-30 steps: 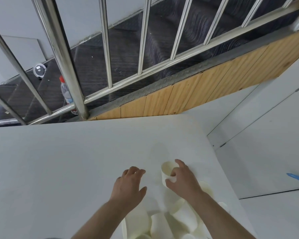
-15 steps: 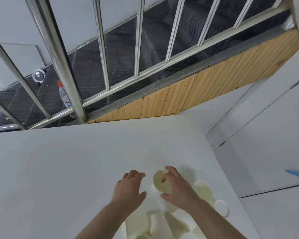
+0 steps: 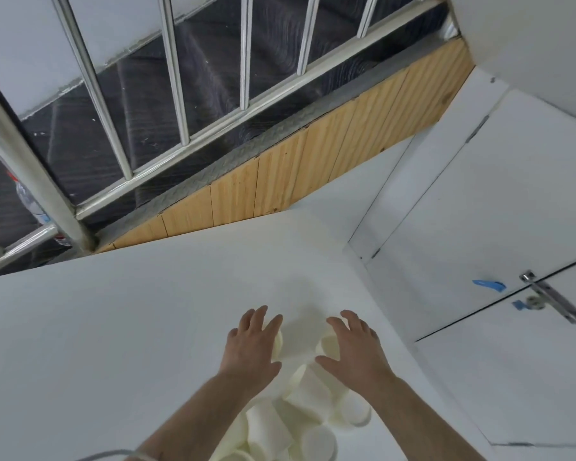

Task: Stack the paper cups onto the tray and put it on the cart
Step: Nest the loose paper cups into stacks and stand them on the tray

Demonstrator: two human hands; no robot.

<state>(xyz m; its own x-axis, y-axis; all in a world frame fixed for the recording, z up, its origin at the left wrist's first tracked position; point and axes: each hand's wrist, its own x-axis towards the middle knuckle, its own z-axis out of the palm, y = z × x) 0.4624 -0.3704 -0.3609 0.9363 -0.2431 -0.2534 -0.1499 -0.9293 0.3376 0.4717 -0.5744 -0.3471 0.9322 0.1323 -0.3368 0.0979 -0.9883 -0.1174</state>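
Several white paper cups [image 3: 300, 424] lie tumbled in a pile on the white table [image 3: 113, 327], near its right edge and close to me. Just beyond the pile one paper cup [image 3: 298, 342] lies on its side between my hands. My right hand [image 3: 353, 351] curls over its open mouth, thumb below and fingers above. Over the cup's other end, my left hand [image 3: 251, 347] reaches with fingers straight and spread, touching it. I see no tray or cart.
A steel railing [image 3: 180, 94] and a wooden panel [image 3: 280, 174] run behind the table. A water bottle [image 3: 30, 204] stands behind the railing post at far left. A white door with a metal handle [image 3: 549, 302] and blue tape [image 3: 489, 285] is at right.
My right hand has tipped the cup it held upright onto its side. My left hand has moved forward to the cup's other end. The view has swung to the right.
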